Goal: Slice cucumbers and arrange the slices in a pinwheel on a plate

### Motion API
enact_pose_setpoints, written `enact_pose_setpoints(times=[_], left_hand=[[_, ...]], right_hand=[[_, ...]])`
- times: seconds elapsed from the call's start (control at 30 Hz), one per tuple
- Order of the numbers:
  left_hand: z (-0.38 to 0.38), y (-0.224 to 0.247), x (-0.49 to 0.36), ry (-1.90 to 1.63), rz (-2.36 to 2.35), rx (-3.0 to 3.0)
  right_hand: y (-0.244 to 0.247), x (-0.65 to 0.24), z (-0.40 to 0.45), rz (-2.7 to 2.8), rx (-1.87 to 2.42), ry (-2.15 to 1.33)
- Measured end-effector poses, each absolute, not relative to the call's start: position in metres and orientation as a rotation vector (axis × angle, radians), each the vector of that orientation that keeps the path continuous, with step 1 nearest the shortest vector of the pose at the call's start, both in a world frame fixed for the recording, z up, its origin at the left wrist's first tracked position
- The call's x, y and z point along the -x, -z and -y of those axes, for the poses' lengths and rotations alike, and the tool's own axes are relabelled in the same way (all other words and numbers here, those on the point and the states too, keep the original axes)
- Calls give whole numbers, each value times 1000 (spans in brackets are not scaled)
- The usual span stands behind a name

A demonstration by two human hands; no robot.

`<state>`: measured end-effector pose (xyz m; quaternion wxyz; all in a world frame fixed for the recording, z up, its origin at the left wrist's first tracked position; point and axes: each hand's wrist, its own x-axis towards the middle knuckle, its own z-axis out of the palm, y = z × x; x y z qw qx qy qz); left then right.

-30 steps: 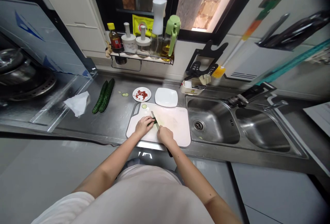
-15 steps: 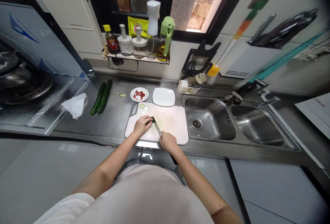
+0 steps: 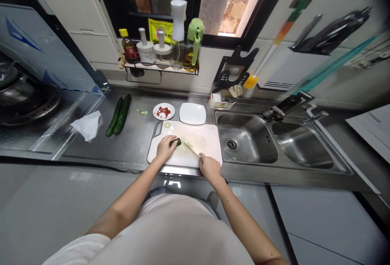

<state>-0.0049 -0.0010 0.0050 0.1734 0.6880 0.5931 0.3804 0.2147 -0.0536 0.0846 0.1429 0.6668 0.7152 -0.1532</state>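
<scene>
Slim knife (image 3: pixel 191 147) swung rightward, beside stubby green cucumber piece (image 3: pixel 178 142).

A short, dark green cucumber piece (image 3: pixel 175 142) lies left of centre on the cutting board (image 3: pixel 204 135), its near-left part covered by the left hand (image 3: pixel 165 148) holding it. The knife (image 3: pixel 191 148), gripped in the right hand (image 3: pixel 211 168), slants across the board with its slim, light-toned blade pointing away from the body, its tip just beside the cucumber's right end; whether it touches the board is unclear. The board, whitish with rounded corners and a grey-edged handle slot at its far left corner, lies flat on the metal surface (image 3: pixel 134 139).
</scene>
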Motion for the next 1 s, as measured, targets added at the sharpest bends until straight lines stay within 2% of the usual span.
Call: enact_pose_setpoints(times=[0.17,0.33,0.73,1.0], left_hand=[[-5,-14,6,-1210,-1716,-1688],[-12,-36,1,-1126,-1566,-1670],[-42,-59,-10,-365,-1590,-1795],[-43,-39,-9,-539,-1486,-1681]], right_hand=[[-88,-220,53,-2108,-1960,328],[-85,-226,52,-2172,-1997,232],[-79,-232,53,-2316,-1916,186],[-76,-232,51,-2338,-1910,181]])
